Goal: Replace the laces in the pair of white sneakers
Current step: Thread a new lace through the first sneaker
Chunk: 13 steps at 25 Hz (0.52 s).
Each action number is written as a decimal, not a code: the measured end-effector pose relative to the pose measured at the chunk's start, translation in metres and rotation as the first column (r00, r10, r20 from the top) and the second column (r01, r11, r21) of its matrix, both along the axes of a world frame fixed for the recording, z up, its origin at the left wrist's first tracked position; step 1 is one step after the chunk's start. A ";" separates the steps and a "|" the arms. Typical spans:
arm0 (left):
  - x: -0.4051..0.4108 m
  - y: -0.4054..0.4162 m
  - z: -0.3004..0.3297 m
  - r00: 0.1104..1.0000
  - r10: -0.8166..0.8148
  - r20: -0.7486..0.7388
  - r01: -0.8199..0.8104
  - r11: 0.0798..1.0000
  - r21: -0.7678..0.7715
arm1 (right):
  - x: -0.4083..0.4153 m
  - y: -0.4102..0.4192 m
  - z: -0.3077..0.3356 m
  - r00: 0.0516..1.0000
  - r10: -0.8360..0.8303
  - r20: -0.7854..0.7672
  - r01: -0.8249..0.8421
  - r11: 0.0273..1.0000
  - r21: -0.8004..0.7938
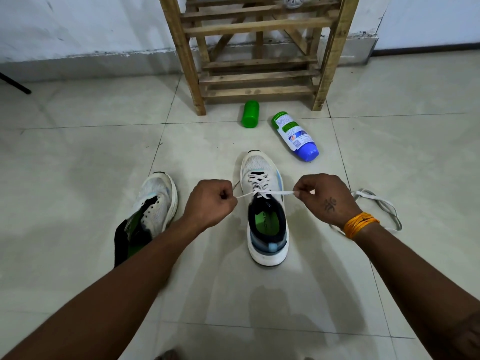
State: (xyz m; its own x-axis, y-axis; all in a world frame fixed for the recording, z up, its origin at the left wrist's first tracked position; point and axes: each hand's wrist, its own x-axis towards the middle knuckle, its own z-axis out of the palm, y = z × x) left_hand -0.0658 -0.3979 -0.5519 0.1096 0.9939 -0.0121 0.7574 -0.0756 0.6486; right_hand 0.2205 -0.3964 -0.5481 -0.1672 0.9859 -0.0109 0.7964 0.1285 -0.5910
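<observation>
A white sneaker (262, 167) stands upright on the tiled floor, toe pointing away, with a white lace (281, 193) criss-crossed through its eyelets. My left hand (211, 202) is closed on the lace's left end and my right hand (324, 197) pinches its right end; the lace runs taut sideways across the shoe's top eyelets. The second white sneaker (155, 201) lies tilted to the left with bare eyelets and its tongue and insole pulled out. A loose white lace (381, 206) lies coiled on the floor behind my right wrist.
A wooden slatted rack (259, 61) stands against the wall ahead. In front of it lie a green cap (250, 113) and a bottle (294, 136) with a blue base, on its side. A dark rod (15, 84) shows at the far left.
</observation>
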 end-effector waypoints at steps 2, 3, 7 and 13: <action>0.002 -0.003 -0.010 0.999 0.022 0.029 -0.019 0.994 -0.103 | 0.001 -0.003 -0.010 1.000 0.024 -0.011 -0.024 0.999 -0.037; 0.006 -0.006 -0.012 0.998 0.045 0.049 -0.041 0.995 -0.087 | -0.001 -0.005 -0.014 0.999 0.008 -0.034 -0.008 1.000 0.013; 0.027 -0.013 -0.005 0.939 0.334 0.081 -0.321 0.936 -0.143 | -0.017 -0.014 -0.006 0.908 -0.366 -0.203 0.333 0.926 -0.181; 0.047 -0.004 -0.005 0.694 0.680 0.236 -0.264 0.546 -0.795 | -0.042 -0.012 0.009 0.730 -0.613 -0.301 0.163 0.585 -0.795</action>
State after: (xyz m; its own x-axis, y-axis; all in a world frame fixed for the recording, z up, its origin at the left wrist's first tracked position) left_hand -0.0184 -0.4020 -0.5570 -0.1785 0.6114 -0.7709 0.1115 0.7910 0.6015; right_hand 0.1784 -0.4080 -0.5396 0.0316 0.6733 -0.7387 0.2107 -0.7270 -0.6535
